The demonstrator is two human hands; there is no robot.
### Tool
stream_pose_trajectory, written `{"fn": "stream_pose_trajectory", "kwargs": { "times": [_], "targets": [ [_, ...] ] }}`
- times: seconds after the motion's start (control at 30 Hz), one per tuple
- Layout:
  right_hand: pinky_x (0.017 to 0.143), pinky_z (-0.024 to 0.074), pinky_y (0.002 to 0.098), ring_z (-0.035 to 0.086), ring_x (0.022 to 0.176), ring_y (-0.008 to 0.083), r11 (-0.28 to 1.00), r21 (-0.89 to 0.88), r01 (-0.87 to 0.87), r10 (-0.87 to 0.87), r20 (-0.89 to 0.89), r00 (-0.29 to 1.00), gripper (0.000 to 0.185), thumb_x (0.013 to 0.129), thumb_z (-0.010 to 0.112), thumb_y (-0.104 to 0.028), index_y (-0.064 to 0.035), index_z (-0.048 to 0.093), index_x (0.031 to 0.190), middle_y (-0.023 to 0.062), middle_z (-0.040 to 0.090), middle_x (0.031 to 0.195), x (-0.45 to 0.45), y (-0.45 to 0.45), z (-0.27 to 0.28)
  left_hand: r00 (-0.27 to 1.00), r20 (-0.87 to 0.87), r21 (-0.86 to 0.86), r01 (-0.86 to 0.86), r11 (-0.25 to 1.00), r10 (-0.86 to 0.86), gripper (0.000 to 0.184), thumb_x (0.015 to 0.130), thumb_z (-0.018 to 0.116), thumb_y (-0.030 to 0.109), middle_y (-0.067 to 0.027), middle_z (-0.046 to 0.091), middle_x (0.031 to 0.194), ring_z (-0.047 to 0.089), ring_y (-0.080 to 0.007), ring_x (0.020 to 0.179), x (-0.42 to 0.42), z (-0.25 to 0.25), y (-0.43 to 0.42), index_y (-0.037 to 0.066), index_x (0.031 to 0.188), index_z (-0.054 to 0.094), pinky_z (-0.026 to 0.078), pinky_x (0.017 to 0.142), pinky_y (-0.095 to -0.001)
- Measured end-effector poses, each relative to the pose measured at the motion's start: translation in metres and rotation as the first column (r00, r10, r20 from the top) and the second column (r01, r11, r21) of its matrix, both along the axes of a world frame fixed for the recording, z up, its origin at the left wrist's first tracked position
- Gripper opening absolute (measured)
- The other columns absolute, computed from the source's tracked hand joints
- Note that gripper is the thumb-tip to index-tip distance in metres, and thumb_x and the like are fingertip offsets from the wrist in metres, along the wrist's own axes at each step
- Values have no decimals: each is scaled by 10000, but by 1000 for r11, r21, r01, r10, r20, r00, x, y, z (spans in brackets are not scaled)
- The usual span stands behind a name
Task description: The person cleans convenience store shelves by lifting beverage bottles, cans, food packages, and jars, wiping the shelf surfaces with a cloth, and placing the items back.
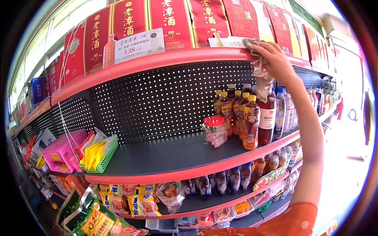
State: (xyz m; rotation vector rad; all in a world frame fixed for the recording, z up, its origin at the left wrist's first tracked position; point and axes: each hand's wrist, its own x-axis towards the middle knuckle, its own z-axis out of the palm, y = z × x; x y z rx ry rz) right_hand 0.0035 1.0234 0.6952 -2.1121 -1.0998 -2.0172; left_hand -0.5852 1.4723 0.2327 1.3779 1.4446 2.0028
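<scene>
My right hand reaches up to the red edge of the top shelf, its fingers closed on a crumpled greyish cloth. The cloth presses against the shelf edge, and its loose end hangs down over the bottles. Just below stand yellow-capped bottles and a dark red bottle with a white label. A clear jar with a red lid is beside them. My left hand is out of view.
Red boxes line the top shelf behind a price card. A green basket of yellow packets and a pink box sit at left. Snack bags and blue-capped bottles fill the lower shelf. Green bags jut into the lower left.
</scene>
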Motion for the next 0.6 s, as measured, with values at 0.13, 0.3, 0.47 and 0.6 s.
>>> {"fn": "stream_pose_trajectory", "kwargs": {
  "times": [0.13,0.3,0.47,0.6],
  "targets": [
    [792,520,349,657,867,244,977,176,-119,197,-540,819,391,728,616,30,-103,714,1083,118,699,933,-27,-35,32,950,174,113,244,963,-261,553,796,811,297,-194,657,851,540,-247,670,24,8,-31,-178,992,607,505,615,-391],
    [762,521,405,678,815,289,789,605,-105,240,-148,959,320,786,597,-229,-146,705,1076,116,713,955,-14,-45,56,895,289,78,331,940,-339,512,817,764,99,-227,629,1103,617,-281,883,37,13,-52,-173,1181,528,532,770,-379],
    [1009,413,467,526,1185,331,867,495,-51,64,-10,998,424,834,536,-259,-174,615,1241,135,614,1218,8,42,-8,903,249,133,326,936,-350,540,815,760,85,-219,612,1187,606,-299,970,26,14,-53,-142,1235,508,513,865,-392],
    [1045,352,484,456,1248,336,845,499,-192,178,76,981,458,822,537,-244,-92,618,1246,128,557,1323,-34,93,-32,822,380,173,388,905,-425,548,853,612,-56,-155,553,1258,566,-263,1095,10,2,-26,-59,1358,400,437,964,-356]
  ]
}}
